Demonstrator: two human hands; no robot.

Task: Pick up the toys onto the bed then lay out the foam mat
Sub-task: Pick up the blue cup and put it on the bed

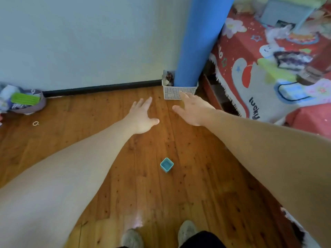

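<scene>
Head view. Floor (125, 176): glossy wood planks with dark knots, meeting a plain pale wall (80, 36) at a black baseboard (102, 88).

Foam mat (200, 42): one smooth blue roll, cylindrical, standing upright in the corner between wall and bed, with its lower end inside the basket (179, 93). The basket is white perforated plastic and rectangular. It also holds dark items too blurred to identify.

Bed (254, 83): red patterned cover with a fringed edge. Several toys lie on it, blurred and not countable.

Toy cube (167, 165): one teal, hollow, square piece with its open side up, on the floor between the forearms and apart from both hands.

Left hand (143, 117): fingers extended and spread, holding nothing, above the floor.

Right hand (193, 110): fingers extended, holding nothing. Its fingertips overlap the basket front; contact cannot be confirmed.

Other items: one small ring (35, 123) on the floor, one fabric pile (21, 101) by the baseboard at left, two grey shoes (188, 231) at the lower edge.
</scene>
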